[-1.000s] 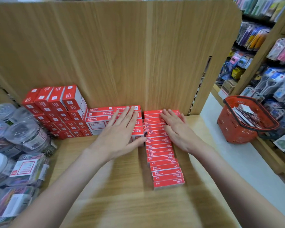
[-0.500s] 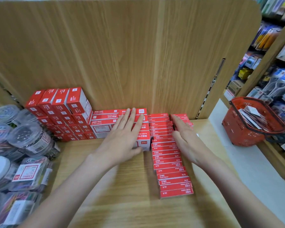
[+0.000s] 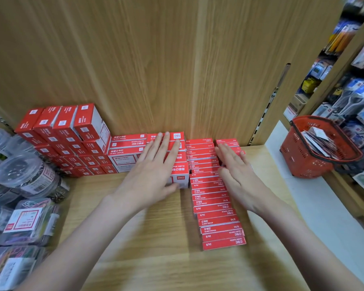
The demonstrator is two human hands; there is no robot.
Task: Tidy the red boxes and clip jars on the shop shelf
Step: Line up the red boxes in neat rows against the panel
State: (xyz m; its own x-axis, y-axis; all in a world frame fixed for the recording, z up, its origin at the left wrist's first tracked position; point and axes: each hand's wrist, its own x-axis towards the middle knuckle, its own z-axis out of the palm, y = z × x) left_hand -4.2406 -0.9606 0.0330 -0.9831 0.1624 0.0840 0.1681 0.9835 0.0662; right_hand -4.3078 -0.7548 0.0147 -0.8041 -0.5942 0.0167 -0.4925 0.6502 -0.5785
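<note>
Squaring up the red boxes (image 3: 213, 192) at the back of the shelf (image 3: 135, 238), the left hand (image 3: 156, 175) lies flat with straight, slightly spread fingers while the right hand (image 3: 237, 175), fingers straight together, edges the long row, which probably needs nudging left.

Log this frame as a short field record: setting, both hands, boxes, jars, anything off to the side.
setting: wooden shop shelf
left hand: flat, fingers straight, on the wide red boxes
right hand: flat, fingers straight, at the right edge of the long row of thin red boxes
tall box stack: back left
clip jars: far left
side: red basket, right
</note>
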